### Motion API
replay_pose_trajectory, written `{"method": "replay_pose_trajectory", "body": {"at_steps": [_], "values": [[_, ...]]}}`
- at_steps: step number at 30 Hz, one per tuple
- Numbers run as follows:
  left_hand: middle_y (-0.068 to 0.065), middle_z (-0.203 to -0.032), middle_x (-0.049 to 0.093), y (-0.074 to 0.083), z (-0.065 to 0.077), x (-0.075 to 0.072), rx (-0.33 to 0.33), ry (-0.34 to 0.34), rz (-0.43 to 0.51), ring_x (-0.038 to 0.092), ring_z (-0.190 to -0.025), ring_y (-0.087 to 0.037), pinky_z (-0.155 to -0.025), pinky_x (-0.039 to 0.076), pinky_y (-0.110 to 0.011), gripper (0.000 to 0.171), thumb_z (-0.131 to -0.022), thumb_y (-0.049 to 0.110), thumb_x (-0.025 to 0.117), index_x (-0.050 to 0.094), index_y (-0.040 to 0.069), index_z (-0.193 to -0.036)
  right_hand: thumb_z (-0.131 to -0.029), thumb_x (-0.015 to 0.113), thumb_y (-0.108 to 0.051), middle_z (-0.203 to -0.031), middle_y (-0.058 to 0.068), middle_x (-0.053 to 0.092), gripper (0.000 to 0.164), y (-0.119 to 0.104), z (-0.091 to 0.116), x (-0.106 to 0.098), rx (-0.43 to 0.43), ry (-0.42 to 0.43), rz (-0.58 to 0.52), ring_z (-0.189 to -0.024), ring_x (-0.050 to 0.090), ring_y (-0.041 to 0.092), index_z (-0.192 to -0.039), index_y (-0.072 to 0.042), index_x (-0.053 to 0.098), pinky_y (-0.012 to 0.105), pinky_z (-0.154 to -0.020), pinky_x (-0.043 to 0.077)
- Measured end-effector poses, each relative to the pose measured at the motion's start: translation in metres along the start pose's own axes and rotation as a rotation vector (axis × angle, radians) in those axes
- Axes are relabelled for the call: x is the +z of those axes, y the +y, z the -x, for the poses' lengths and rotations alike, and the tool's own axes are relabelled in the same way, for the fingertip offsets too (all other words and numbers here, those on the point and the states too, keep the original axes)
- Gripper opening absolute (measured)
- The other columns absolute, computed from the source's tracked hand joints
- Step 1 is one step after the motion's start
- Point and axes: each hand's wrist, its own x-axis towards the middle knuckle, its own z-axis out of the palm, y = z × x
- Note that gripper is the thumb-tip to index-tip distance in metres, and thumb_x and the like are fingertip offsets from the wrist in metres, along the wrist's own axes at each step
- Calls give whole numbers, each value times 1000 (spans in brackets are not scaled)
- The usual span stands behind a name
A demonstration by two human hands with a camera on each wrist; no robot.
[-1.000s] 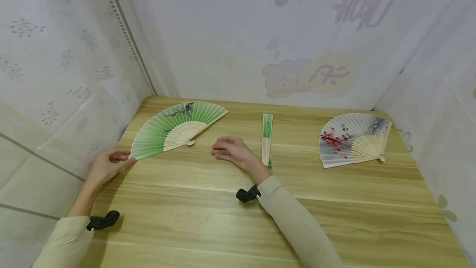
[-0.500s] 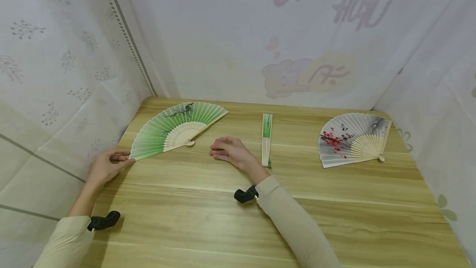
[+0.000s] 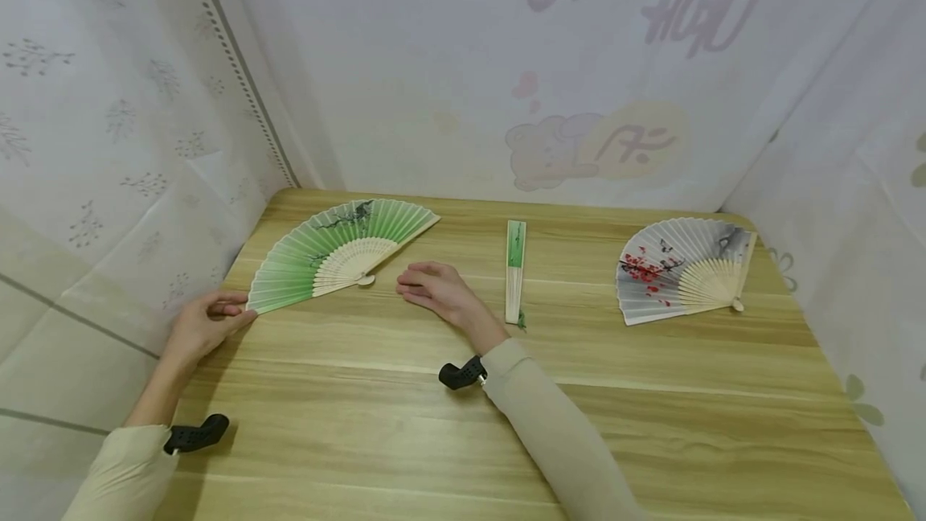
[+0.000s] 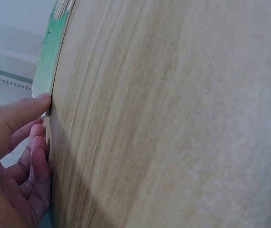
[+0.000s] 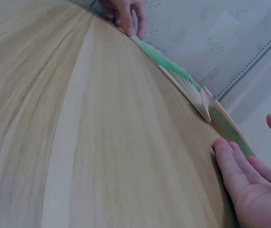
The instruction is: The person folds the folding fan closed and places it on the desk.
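Left grip [image 3: 202, 330] pinches spread green, pale-ribbed fan [image 3: 282, 268] near tabletop's left edge. Right grip [image 3: 443, 296], released, came slightly nearer; hold remains one-sided.

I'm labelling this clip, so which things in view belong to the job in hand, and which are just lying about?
Likely in the job:
open green fan, its corner pinched by the left hand
right hand, near the fan's pivot, holding nothing

Apparently just lying about:
folded green fan, untouched
open grey fan with red blossoms, untouched
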Motion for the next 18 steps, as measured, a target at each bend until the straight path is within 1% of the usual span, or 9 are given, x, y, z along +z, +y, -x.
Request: {"method": "replay_pose_trajectory", "body": {"at_steps": [5,13,18], "values": [[-13,-99,67,-1,1,-1,-7,-9,5,54,-79,5,-64,46,-12,48,-95,24,76,62,-9,-127,-105,52,2,-132,31,57,43,1,-6,5,-16,23,-35,-121,59,38,-145,12,40,38,-99,51],[-14,-97,67,-2,0,0,13,-2,5,54,-78,5,-64,45,-11,46,-95,20,76,62,-10,-127,-102,59,1,-131,30,57,50,2,-14,11,-20,65,-87,-122,59,38,-146,11,39,38,-100,51],[-14,-97,66,-1,-1,0,16,-9,1,54,-79,2,-64,44,-12,46,-95,20,76,62,-11,-126,-101,61,2,-127,28,60,48,3,-20,13,-20,87,-113,-120,60,38,-144,11,41,38,-98,51]]}}
